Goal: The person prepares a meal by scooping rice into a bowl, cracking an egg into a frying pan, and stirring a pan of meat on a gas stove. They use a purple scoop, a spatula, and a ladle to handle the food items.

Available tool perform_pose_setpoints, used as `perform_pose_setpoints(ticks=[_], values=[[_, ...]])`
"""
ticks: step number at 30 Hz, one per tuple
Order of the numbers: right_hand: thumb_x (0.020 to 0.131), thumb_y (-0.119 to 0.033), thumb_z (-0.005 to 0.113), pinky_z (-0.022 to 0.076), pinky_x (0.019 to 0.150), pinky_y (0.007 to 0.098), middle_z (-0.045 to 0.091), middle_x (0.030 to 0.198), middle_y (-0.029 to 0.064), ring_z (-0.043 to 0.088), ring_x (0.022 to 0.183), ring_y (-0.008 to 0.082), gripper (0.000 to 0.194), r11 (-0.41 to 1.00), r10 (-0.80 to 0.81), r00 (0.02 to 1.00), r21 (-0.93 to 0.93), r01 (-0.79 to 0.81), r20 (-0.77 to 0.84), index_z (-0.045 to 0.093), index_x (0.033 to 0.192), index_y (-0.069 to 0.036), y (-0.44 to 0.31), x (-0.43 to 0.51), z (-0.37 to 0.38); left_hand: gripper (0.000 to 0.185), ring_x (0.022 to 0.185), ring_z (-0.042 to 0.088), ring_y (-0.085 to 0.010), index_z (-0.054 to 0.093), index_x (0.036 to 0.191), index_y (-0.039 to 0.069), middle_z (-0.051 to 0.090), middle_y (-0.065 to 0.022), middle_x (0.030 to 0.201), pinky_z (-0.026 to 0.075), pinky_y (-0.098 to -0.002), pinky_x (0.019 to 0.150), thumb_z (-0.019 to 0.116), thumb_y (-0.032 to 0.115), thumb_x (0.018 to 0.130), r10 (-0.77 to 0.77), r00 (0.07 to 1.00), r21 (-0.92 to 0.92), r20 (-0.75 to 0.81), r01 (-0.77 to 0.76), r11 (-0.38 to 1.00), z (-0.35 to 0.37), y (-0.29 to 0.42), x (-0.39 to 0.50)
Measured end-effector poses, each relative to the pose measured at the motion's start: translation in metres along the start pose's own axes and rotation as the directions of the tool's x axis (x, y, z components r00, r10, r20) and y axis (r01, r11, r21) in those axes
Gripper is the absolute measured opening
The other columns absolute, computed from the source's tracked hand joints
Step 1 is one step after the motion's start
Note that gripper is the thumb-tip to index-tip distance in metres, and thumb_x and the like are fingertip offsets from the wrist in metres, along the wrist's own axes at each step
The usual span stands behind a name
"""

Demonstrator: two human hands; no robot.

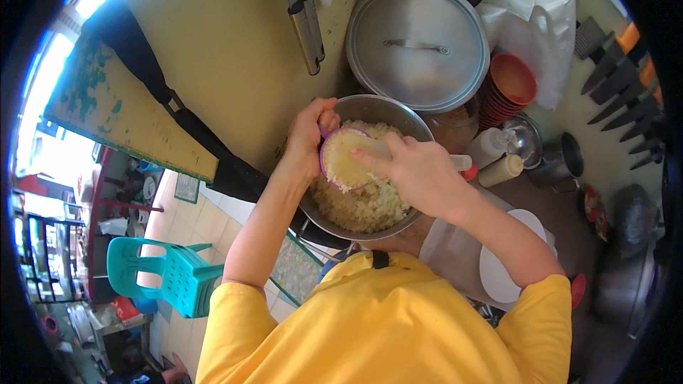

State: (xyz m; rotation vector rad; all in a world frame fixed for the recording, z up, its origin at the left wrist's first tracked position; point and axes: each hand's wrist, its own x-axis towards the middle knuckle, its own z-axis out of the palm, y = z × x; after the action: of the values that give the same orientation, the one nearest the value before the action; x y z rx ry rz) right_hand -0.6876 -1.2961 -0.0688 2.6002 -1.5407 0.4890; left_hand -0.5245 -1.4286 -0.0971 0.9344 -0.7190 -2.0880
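Cooked rice [352,213] partly fills a steel pot [424,127] in front of me. Above it my left hand [305,136] grips a small purple-rimmed cup [322,162] heaped with rice. My right hand [421,176] is closed around a translucent rice paddle [376,148], whose pale handle end sticks out past the hand. The paddle's blade lies over the rice in the cup; its exact contact is hard to see. The cup's lower body is mostly hidden by the rim and the rice.
A large metal lid [421,58] leans behind the pot. Stacked red cups [512,80], a squeeze bottle [500,170] and a dark metal mug [557,162] stand to the right. Knives [621,90] hang on the wall. White plates [499,272] lie near my right arm. Turquoise chairs [181,277] stand left.
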Motion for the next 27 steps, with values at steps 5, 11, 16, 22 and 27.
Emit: perform_pose_setpoints(ticks=[5,11,16,22,27], values=[[0.082,-0.012,0.049,0.0529,0.051,0.0347,0.055,0.096,0.0203,0.063,0.058,0.0273,0.048,0.999,0.014,0.994,-0.045,-0.009,0.11,0.051,0.13,-0.015,-0.01,0.001,0.003,0.05,0.043,0.02,-0.0122,0.019,0.05,0.018,0.019,0.0027,0.047,0.021,-0.0289,0.043,0.053,0.017,0.086,0.019,0.999,-0.011,-0.039,-0.019,1.0,0.005,0.002,0.0],[0.078,-0.003,0.051,0.0513,0.062,0.0401,0.052,0.095,0.0237,0.062,0.068,0.0349,0.061,0.981,0.122,0.971,0.122,-0.15,0.207,0.042,0.137,-0.013,-0.017,0.007,0.013,0.047,0.047,0.021,-0.0111,0.021,0.052,0.018,0.021,0.0039,0.049,0.021,-0.0278,0.045,0.054,0.014,0.085,0.073,0.99,-0.043,-0.123,-0.078,0.996,0.01,-0.001,-0.004],[0.083,0.001,0.049,0.0485,0.072,0.0399,0.054,0.095,0.0203,0.062,0.078,0.0343,0.058,0.838,0.206,0.952,0.462,-0.291,0.225,0.039,0.139,-0.011,-0.013,0.004,0.034,0.037,0.052,0.023,-0.0088,0.031,0.056,0.015,0.025,0.0066,0.056,0.021,-0.0259,0.05,0.055,0.013,0.084,0.272,0.911,0.041,-0.308,-0.273,0.961,0.026,-0.011,-0.019],[0.095,-0.015,0.045,0.0457,0.068,0.0328,0.052,0.08,0.0122,0.055,0.068,0.0216,0.037,0.509,0.338,0.939,0.827,-0.239,0.063,0.044,0.132,-0.008,-0.02,0.017,0.054,0.035,0.051,0.031,-0.0129,0.044,0.051,0.009,0.036,-0.0006,0.049,0.024,-0.031,0.053,0.054,0.012,0.085,0.662,0.726,0.463,-0.187,-0.529,0.711,0.034,-0.027,-0.04],[0.099,-0.025,0.04,0.0327,0.042,0.0227,0.045,0.068,0.002,0.039,0.049,0.0092,0.021,-0.446,0.197,0.73,0.723,-0.527,0.654,0.049,0.103,-0.006,-0.016,0.018,0.042,0.036,0.047,0.035,-0.0226,0.045,0.05,0.006,0.039,-0.0066,0.047,0.028,-0.0353,0.054,0.058,0.013,0.083,0.882,0.304,0.701,0.361,-0.712,-0.041,0.032,-0.036,-0.044]])
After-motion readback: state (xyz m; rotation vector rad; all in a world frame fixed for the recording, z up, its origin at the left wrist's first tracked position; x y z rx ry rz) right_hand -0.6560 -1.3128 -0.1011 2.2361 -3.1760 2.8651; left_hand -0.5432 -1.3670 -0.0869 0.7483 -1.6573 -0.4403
